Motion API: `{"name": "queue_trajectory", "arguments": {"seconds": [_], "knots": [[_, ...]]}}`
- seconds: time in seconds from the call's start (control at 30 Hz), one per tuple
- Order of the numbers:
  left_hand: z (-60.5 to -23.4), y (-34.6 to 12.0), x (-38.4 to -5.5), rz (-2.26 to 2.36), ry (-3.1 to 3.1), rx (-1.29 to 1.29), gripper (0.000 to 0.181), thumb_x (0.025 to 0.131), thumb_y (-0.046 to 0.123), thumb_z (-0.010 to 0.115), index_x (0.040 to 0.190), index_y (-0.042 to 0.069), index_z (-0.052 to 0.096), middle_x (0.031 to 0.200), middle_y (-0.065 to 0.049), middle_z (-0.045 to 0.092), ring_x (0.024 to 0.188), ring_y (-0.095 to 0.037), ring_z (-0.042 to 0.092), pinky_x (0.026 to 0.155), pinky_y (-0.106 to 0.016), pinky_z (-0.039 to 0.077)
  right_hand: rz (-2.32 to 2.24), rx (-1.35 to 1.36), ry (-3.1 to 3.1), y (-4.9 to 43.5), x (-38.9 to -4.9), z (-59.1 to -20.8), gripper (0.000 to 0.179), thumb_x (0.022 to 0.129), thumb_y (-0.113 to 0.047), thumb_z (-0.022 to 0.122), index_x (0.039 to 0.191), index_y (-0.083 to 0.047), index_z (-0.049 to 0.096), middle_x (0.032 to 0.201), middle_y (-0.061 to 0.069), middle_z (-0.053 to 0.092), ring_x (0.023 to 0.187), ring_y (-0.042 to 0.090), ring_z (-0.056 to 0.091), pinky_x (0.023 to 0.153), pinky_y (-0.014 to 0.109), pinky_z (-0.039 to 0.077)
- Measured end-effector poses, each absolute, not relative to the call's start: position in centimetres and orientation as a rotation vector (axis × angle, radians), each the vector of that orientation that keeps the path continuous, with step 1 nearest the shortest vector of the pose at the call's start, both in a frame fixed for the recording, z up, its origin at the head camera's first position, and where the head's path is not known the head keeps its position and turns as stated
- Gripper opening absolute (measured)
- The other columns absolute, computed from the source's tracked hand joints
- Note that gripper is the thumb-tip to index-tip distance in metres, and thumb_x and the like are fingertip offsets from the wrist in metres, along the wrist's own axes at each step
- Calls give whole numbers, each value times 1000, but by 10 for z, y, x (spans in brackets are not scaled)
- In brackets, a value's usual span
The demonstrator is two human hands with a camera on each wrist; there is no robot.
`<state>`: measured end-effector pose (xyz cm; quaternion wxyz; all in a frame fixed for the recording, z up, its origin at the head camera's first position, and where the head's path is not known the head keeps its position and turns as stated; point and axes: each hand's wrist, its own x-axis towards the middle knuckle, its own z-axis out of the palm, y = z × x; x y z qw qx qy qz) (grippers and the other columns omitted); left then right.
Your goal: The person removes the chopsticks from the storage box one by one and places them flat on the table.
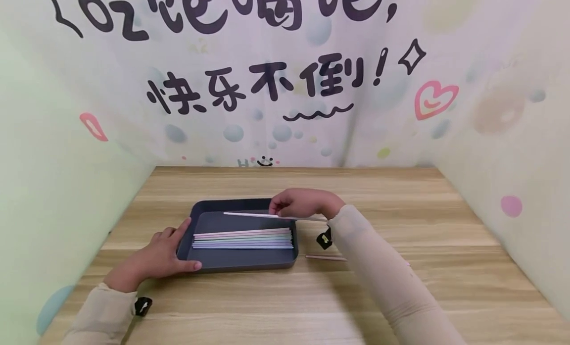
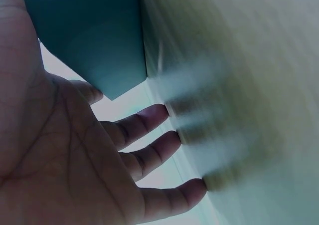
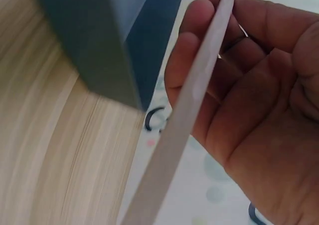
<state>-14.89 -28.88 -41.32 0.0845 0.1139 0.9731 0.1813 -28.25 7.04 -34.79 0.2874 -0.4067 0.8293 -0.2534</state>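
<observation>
In the head view, a dark grey rectangular tray (image 1: 238, 267) sits on the table with several pastel chopsticks (image 1: 242, 239) lying side by side across it. My right hand (image 1: 307, 202) pinches one pale chopstick (image 1: 245, 214) between thumb and fingers over the tray's back right part. That stick slants past the palm in the right wrist view. At the tray's left end, my left hand (image 1: 162, 253) rests with thumb and index finger spread along the rim. Its other fingertips (image 2: 158, 157) reach down to the table in the left wrist view.
A pinkish chopstick (image 1: 325, 258) lies on the wooden table (image 1: 249, 310) right of the tray, partly hidden under my right forearm. Behind the table rises a printed cloth backdrop (image 1: 249, 127), with pale side walls left and right.
</observation>
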Motion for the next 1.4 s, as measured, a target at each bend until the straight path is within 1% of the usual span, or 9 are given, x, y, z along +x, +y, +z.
{"name": "queue_trajectory", "arguments": {"seconds": [0.1,0.2,0.43,0.57,0.83,1.07,1.2,1.4], "knots": [[-412,-289,-150,535,2901,338,123,74,66,76,156,-3,16,132,-40,40,118,-60,38,90,-65,41,-679,-1031,2211,85,-283,-349,17,101,-6,51,109,-1,66,84,5,58,74,15,52,67,30,44],[-411,-289,-150,536,2895,329,123,73,66,76,156,-3,16,132,-40,40,119,-60,37,90,-65,41,-673,-994,2211,99,-282,-350,17,101,-5,50,108,-2,65,85,7,59,74,16,53,65,31,45],[-412,-290,-148,538,2899,337,123,74,64,77,156,-3,15,131,-40,40,118,-61,38,89,-65,41,-649,-949,2218,133,-279,-358,16,100,-2,50,106,0,65,81,4,58,71,14,53,64,30,44],[-413,-290,-149,532,2902,340,123,74,64,77,156,-3,15,130,-40,41,117,-61,39,89,-65,41,-645,-915,2232,152,-274,-363,15,99,-1,50,104,-1,65,80,5,58,70,15,52,64,30,44],[-413,-289,-149,538,2887,328,123,74,65,76,156,-3,14,132,-40,39,119,-61,37,89,-66,40,-608,-904,2257,184,-265,-370,14,99,-1,51,100,-5,65,78,1,56,69,13,51,65,30,44],[-414,-290,-149,550,2878,313,125,73,68,75,157,-2,14,134,-39,39,119,-58,38,90,-64,41,-610,-882,2237,205,-261,-372,14,98,0,51,99,-6,64,80,4,57,69,16,53,64,29,45],[-414,-290,-149,549,2878,322,126,73,68,75,157,-3,12,133,-40,38,119,-60,37,89,-65,40,-627,-876,2216,215,-260,-372,13,97,1,51,99,-5,63,79,3,56,69,16,52,63,27,44],[-413,-289,-149,545,2882,325,125,73,69,75,156,-3,14,133,-39,39,119,-59,38,90,-65,41,-618,-880,2203,228,-258,-373,14,95,3,53,97,-5,65,76,0,54,66,14,50,62,26,42]]}}
